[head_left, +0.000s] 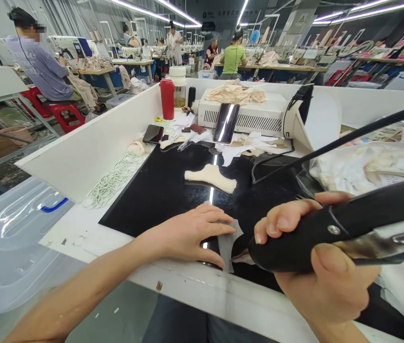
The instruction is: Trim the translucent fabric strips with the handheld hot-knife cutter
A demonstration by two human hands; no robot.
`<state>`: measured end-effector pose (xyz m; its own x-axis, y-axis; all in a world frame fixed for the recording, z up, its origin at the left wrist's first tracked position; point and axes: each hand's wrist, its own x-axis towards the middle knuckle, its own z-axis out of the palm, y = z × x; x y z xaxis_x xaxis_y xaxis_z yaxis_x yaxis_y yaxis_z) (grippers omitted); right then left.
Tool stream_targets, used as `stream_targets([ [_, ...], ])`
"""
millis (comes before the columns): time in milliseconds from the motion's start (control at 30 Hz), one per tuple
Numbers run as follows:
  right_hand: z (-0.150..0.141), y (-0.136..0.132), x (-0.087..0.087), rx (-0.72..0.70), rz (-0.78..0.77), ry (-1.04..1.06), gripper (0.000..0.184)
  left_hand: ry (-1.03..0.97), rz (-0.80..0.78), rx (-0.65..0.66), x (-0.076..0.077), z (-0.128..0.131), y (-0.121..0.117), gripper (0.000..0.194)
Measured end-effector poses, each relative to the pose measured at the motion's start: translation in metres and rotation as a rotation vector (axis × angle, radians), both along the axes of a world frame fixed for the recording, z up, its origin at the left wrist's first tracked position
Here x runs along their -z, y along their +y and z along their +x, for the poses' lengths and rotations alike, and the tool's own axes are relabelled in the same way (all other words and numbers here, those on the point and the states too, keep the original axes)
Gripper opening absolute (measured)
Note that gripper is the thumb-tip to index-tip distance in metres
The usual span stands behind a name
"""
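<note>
My left hand [198,232] lies over the black work surface [155,200], fingers spread, its fingertips resting on a thin whitish translucent piece [227,245]. In my right hand [325,276] is a black-bodied hand tool with a metal side part [305,238], and my fingers are wrapped around it. Its narrow tip is close to the right edge of the thin piece; whether they touch I cannot tell. Beyond my left hand a cream curved fabric piece [211,178] lies flat on the black surface.
A black curved rod or cord [337,140] crosses at right. Behind stand a phone [227,123], a vented white box [255,109] and a red cup [167,100]. Pale green elastic loops [116,180] lie left; a bagged white bundle [359,164] lies right. Several people sit farther back.
</note>
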<state>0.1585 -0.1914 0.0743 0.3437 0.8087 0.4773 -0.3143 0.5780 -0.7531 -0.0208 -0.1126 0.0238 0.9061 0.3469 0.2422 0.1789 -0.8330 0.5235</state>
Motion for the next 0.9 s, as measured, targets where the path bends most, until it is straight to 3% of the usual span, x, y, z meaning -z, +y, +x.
stream_targets([
  [267, 0.032, 0.01, -0.003, 0.171, -0.059, -0.047, 0.045, -0.043, 0.058, -0.039, 0.002, -0.004, 0.002, 0.027],
  [500, 0.054, 0.023, -0.002, 0.242, -0.041, -0.048, 0.036, -0.074, 0.027, 0.018, -0.003, 0.0, -0.005, 0.018],
  [900, 0.016, 0.017, 0.001, 0.146, 0.015, -0.066, 0.039, -0.061, -0.009, 0.051, -0.002, -0.001, -0.005, 0.023],
])
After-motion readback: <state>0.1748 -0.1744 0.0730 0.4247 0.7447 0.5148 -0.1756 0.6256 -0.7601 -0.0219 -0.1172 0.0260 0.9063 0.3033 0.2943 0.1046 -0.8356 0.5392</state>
